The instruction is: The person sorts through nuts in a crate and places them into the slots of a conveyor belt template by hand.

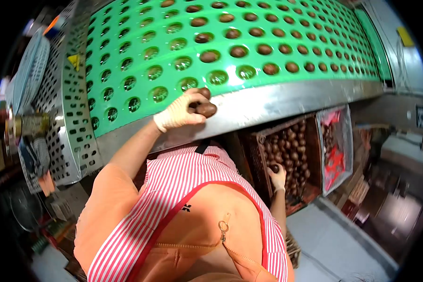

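Above the metal rim (286,95) along the near edge of a green cupped tray (196,71), a worker's left hand (181,112) curls half closed around at least two brown egg-shaped pieces (207,110), one jutting past the fingertips. At the left edge of a brown crate (253,157), the right hand (278,176) bends its fingers about a single dark piece (274,168), beside a heap of similar ones (293,152). More brown pieces (270,68) sit in the tray's cups toward its right edge.
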### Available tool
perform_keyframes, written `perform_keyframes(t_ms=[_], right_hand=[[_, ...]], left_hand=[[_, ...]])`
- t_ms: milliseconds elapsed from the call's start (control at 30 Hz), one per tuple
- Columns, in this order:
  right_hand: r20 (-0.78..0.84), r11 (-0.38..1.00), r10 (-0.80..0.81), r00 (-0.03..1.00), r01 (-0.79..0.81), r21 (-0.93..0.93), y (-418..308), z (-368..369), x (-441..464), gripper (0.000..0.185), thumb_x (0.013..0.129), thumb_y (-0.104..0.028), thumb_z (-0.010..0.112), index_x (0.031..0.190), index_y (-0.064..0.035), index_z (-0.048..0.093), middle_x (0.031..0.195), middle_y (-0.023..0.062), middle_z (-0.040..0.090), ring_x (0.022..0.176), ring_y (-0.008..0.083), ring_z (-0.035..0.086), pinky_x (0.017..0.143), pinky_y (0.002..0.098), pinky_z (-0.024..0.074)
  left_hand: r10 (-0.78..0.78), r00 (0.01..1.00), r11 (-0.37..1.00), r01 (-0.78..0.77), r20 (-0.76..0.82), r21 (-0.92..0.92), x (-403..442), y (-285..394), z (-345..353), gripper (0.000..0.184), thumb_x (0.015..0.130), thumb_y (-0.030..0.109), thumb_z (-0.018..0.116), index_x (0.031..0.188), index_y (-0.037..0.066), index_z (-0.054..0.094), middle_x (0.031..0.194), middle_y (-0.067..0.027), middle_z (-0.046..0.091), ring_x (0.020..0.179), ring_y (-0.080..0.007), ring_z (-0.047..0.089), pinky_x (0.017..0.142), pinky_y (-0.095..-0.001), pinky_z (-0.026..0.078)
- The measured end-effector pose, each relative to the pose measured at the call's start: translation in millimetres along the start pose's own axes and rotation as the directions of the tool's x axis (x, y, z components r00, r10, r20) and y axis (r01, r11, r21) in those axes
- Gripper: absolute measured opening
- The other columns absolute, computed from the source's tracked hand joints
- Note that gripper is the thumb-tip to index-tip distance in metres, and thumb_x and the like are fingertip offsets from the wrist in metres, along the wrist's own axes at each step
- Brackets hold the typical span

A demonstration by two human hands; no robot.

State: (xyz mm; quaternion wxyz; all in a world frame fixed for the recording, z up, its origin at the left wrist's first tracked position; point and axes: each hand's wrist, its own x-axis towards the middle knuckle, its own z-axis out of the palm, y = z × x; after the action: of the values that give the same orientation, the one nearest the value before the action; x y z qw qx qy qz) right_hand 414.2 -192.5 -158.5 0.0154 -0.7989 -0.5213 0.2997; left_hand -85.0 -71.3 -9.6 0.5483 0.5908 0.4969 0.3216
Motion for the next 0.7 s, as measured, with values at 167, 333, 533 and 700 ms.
perform_keyframes(t_ms=[167,333,533,700], right_hand=[[-0.299,0.666,-0.052,0.953,0.256,0.701,-64.8,-58.8,30.8,0.035,0.084,-0.009,0.073,0.115,-0.0036,0.058,0.108,0.0060,0.060,0.098,0.0177,0.057,0.089,0.0298,0.0475],[0.027,0.665,-0.377,0.926,0.251,0.703,-337.4,-103.8,9.2,0.046,0.077,0.000,0.073,0.119,-0.0065,0.056,0.105,0.0053,0.060,0.092,0.0126,0.057,0.070,0.0246,0.0514],[0.191,0.595,-0.801,0.568,0.719,0.360,-506.3,17.1,45.2,0.055,0.067,-0.034,0.084,0.111,-0.0081,0.064,0.119,0.0130,0.055,0.101,0.0291,0.060,0.092,0.0380,0.0486],[0.192,0.627,-0.757,0.625,0.777,-0.059,-570.3,9.9,38.2,0.050,0.071,-0.032,0.079,0.115,-0.0156,0.062,0.126,0.0157,0.053,0.105,0.0374,0.060,0.092,0.0446,0.0497]], left_hand=[[-0.069,0.938,0.967,0.147,-0.339,0.209,-32.3,-43.0,-109.4,0.056,0.065,0.029,0.079,0.113,0.006,0.061,0.137,-0.0178,0.039,0.121,-0.0339,0.048,0.101,-0.0420,0.045],[-0.187,0.939,0.708,0.333,-0.290,0.622,-17.2,-60.2,-137.5,0.053,0.066,0.031,0.077,0.114,0.013,0.062,0.142,-0.0245,0.034,0.120,-0.0413,0.050,0.100,-0.0456,0.046],[0.049,0.797,0.861,0.271,-0.601,0.429,-21.9,-62.2,-153.5,0.050,0.072,0.020,0.074,0.118,0.008,0.060,0.143,-0.0204,0.035,0.113,-0.0358,0.058,0.078,-0.0367,0.058],[0.018,0.781,0.726,0.419,-0.625,0.545,10.2,-63.5,-192.0,0.050,0.072,0.022,0.073,0.120,0.013,0.060,0.138,-0.0202,0.040,0.102,-0.0383,0.062,0.087,-0.0415,0.054]])
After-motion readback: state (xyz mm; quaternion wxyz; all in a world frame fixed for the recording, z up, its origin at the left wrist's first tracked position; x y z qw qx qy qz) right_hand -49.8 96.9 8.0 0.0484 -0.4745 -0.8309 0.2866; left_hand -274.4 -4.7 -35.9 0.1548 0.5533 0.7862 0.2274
